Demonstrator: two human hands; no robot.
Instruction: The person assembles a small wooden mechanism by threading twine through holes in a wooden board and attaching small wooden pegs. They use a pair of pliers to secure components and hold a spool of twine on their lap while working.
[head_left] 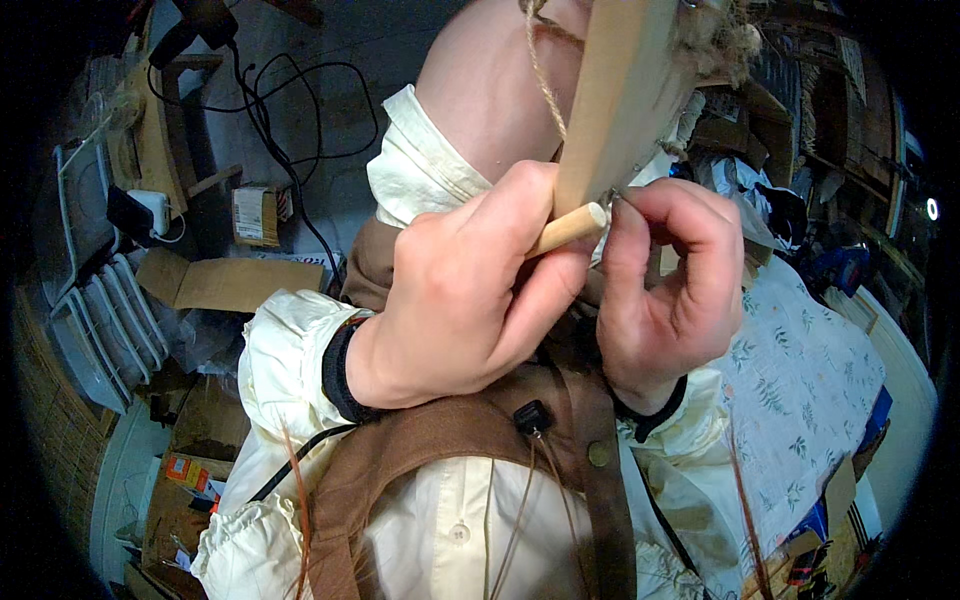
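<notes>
My left hand is closed around a short round wooden dowel, whose cut end sticks out toward the right. Its thumb and fingers also press against the lower end of a pale flat wooden board, which stands on edge and runs up out of view. Beside the board's lower end, my right hand pinches thumb to forefinger. A tiny dark, shiny bit shows at those fingertips, too small to name. Rough twine hangs along the board's left side, and tangled tan fibre clings near its upper right.
My bare knee lies under the board. Black cables loop over the floor at the upper left. A white wire rack and an opened cardboard box are at the left. Leaf-patterned cloth spreads at the right.
</notes>
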